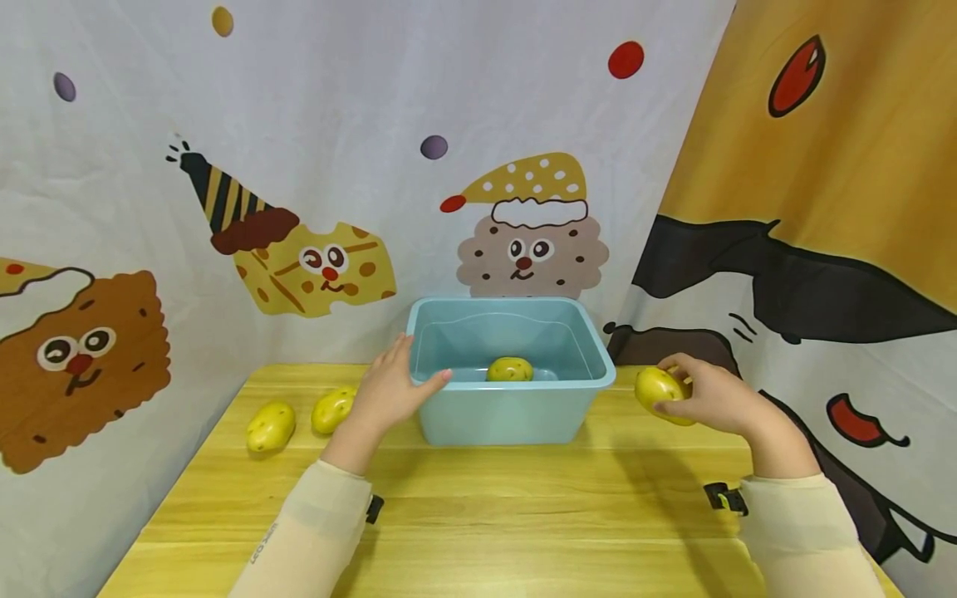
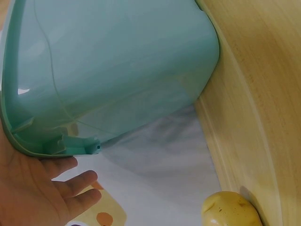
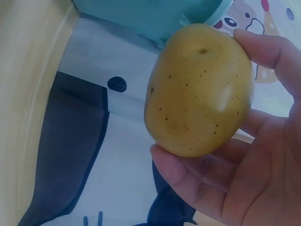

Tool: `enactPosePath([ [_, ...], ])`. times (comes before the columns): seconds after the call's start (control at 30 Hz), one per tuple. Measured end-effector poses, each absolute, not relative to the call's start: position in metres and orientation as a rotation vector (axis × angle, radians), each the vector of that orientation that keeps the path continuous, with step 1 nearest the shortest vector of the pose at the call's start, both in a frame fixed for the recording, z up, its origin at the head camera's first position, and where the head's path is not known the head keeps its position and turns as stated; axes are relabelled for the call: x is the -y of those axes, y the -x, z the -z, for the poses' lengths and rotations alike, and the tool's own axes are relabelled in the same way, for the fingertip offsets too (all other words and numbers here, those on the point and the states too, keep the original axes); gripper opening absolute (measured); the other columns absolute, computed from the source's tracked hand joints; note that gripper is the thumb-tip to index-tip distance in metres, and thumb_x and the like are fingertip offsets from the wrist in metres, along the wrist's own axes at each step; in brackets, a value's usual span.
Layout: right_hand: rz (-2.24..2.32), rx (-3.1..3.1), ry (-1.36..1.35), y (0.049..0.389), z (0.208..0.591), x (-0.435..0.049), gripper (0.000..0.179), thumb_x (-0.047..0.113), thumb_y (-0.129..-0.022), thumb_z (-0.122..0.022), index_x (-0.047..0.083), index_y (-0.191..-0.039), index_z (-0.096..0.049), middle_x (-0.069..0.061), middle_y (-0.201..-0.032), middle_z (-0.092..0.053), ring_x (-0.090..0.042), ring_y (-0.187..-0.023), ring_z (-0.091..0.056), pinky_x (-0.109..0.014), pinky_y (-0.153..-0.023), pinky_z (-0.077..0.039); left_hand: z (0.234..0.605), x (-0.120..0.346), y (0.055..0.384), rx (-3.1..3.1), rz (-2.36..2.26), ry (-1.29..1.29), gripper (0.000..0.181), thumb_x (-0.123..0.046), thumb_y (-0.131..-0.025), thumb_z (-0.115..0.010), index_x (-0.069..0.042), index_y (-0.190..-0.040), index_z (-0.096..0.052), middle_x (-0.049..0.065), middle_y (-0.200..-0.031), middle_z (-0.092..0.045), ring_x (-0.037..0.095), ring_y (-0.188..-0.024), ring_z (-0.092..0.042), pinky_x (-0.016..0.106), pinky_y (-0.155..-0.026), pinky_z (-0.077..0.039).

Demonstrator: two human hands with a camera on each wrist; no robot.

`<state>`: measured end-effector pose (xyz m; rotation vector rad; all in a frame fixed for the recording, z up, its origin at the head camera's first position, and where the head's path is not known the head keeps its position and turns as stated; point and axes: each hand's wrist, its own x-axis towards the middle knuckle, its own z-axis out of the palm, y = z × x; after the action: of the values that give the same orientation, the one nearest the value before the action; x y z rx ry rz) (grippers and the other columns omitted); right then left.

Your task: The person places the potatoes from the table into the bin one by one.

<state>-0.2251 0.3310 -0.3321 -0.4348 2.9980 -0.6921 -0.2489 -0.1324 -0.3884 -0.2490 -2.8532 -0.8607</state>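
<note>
My right hand [image 1: 714, 397] holds a yellow potato [image 1: 658, 392] to the right of the blue bin [image 1: 504, 415]. In the right wrist view, thumb and fingers wrap the ends of this speckled potato [image 3: 200, 92]. At the bin's left front corner is my left hand [image 1: 392, 386], its thumb over the front rim. The left wrist view has the fingers of that hand [image 2: 33, 193] loosely extended beside the bin's rim [image 2: 28, 151], with no potato in them. Another potato [image 1: 510, 370] lies inside the bin, its lower part hidden by the front wall.
Two more potatoes, one at the far left [image 1: 272, 427] and one by my left wrist [image 1: 332, 410], lie on the wooden table [image 1: 478, 515]. A cartoon-printed cloth [image 1: 336, 100] hangs right behind the table and along its sides.
</note>
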Motion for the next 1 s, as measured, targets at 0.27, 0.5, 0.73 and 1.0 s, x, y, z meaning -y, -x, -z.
enactPosePath([
  [0.27,0.684,-3.008,0.472,0.224,0.324,-0.329,0.063,0.036,-0.082,-0.082,0.002,-0.128,-0.054,-0.023,-0.118,-0.062,-0.020,-0.083,-0.062,-0.033,-0.066,-0.051,0.390,0.133,0.250,2.849,0.869,0.244,0.104,-0.070,-0.089,-0.056,0.000,-0.158,-0.021,0.019,-0.165,-0.016,0.048,-0.145,-0.024,0.063,-0.115,-0.022],
  [0.5,0.645,-3.036,0.496,0.222,0.314,-0.325,0.062,0.038,-0.082,-0.082,0.004,-0.126,-0.055,-0.019,-0.113,-0.063,-0.020,-0.080,-0.060,-0.034,-0.065,-0.050,0.391,0.133,0.251,2.845,0.863,0.249,0.108,-0.077,-0.087,-0.051,-0.001,-0.158,-0.021,0.019,-0.165,-0.017,0.049,-0.145,-0.024,0.063,-0.115,-0.022],
  [0.73,0.636,-3.037,0.530,0.222,0.304,-0.320,0.060,0.035,-0.083,-0.082,0.003,-0.126,-0.055,-0.019,-0.112,-0.064,-0.019,-0.080,-0.061,-0.034,-0.066,-0.051,0.392,0.134,0.252,2.848,0.856,0.242,0.110,-0.080,-0.086,-0.048,-0.001,-0.158,-0.021,0.018,-0.165,-0.016,0.049,-0.145,-0.024,0.062,-0.116,-0.022],
  [1.0,0.615,-3.047,0.595,0.220,0.294,-0.311,0.056,0.033,-0.083,-0.082,0.004,-0.123,-0.057,-0.010,-0.104,-0.067,-0.018,-0.080,-0.059,-0.036,-0.069,-0.050,0.391,0.133,0.251,2.855,0.854,0.242,0.107,-0.076,-0.088,-0.052,-0.001,-0.158,-0.020,0.018,-0.165,-0.016,0.048,-0.145,-0.024,0.062,-0.116,-0.022],
])
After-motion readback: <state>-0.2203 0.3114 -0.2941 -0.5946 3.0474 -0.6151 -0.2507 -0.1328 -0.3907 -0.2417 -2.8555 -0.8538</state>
